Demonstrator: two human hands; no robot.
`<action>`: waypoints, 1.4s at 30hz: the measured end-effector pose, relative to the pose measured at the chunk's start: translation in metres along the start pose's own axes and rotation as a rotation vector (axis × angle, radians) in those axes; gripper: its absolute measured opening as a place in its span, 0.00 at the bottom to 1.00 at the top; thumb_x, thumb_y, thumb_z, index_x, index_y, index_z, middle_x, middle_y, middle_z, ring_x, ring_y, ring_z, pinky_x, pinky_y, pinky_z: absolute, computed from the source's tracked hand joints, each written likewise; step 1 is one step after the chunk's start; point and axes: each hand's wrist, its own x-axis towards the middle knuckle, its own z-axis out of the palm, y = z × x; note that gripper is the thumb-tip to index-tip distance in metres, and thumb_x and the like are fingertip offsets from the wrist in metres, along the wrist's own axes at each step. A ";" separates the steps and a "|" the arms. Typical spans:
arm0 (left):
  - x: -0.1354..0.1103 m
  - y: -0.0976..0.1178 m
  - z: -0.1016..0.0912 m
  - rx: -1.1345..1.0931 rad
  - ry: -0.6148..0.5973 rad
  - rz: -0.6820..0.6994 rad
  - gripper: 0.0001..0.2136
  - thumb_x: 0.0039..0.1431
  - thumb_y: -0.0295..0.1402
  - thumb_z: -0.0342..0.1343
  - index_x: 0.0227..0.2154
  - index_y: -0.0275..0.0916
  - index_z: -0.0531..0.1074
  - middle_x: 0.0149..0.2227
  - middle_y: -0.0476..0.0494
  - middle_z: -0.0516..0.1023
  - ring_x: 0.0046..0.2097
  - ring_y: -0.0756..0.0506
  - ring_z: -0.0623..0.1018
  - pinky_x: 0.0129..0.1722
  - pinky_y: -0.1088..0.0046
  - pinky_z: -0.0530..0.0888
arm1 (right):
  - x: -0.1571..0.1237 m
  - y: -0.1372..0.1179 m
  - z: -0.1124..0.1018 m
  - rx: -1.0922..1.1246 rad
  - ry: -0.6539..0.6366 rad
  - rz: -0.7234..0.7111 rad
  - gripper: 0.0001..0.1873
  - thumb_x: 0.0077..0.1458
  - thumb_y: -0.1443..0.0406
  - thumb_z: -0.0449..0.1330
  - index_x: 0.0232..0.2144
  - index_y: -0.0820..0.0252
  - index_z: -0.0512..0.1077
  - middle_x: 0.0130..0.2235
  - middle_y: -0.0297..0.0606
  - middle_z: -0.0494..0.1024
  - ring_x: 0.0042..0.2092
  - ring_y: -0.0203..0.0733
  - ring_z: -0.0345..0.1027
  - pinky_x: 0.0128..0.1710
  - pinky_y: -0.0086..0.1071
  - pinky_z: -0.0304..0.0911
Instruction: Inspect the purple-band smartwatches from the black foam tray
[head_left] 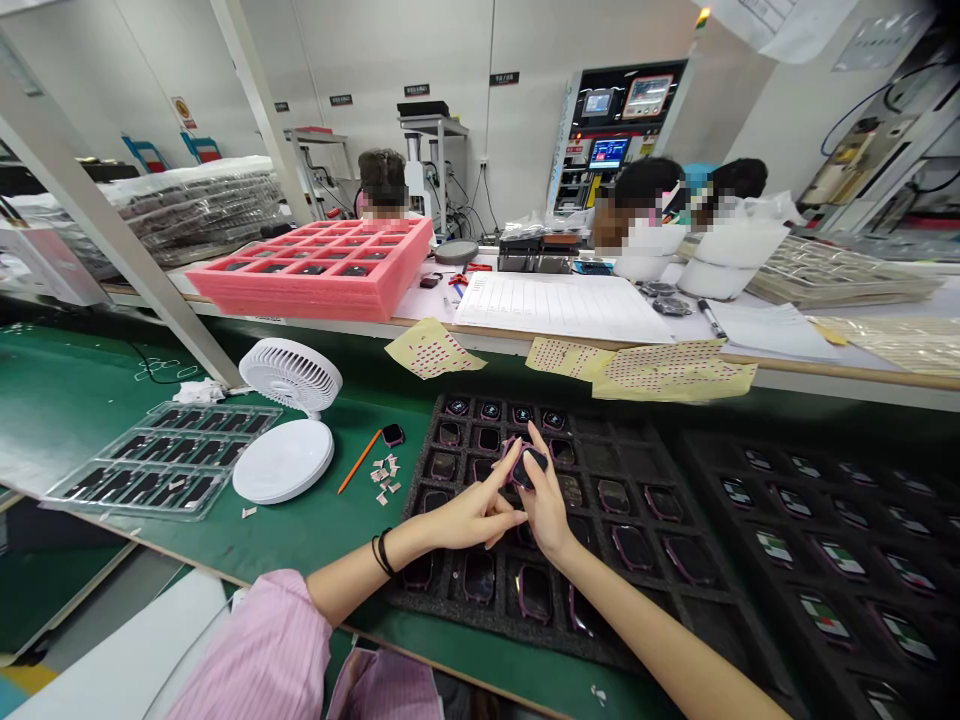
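Observation:
A smartwatch case (531, 468) with a dark screen and purplish frame is held above the black foam tray (622, 462). My right hand (550, 510) pinches it, with the thumb over the screen and the fingers behind. From the left, my left hand (472, 515) reaches in with its index finger stretched to the edge of the watch. Its other fingers are loosely bent and apart, with nothing seen in them. More watch cases, such as a purple-framed one (534, 592), lie in the tray's compartments under and around both hands; several at the back have lit faces.
A second foam tray (757, 520) of watches lies at right. Left are a white fan (285, 460), an orange pencil (359, 462), a loose watch (393, 435), small pale tabs (384, 470) and a clear plastic tray (206, 500). A pink foam tray (300, 295) sits on the shelf; people sit beyond.

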 end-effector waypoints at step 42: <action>0.093 -0.013 -0.020 0.568 0.249 0.384 0.29 0.47 0.34 0.65 0.54 0.41 0.65 0.53 0.39 0.73 0.52 0.41 0.75 0.54 0.62 0.70 | 0.057 -0.029 -0.076 0.228 -0.239 0.490 0.14 0.31 0.70 0.74 0.24 0.65 0.76 0.24 0.34 0.78 0.25 0.34 0.72 0.27 0.25 0.67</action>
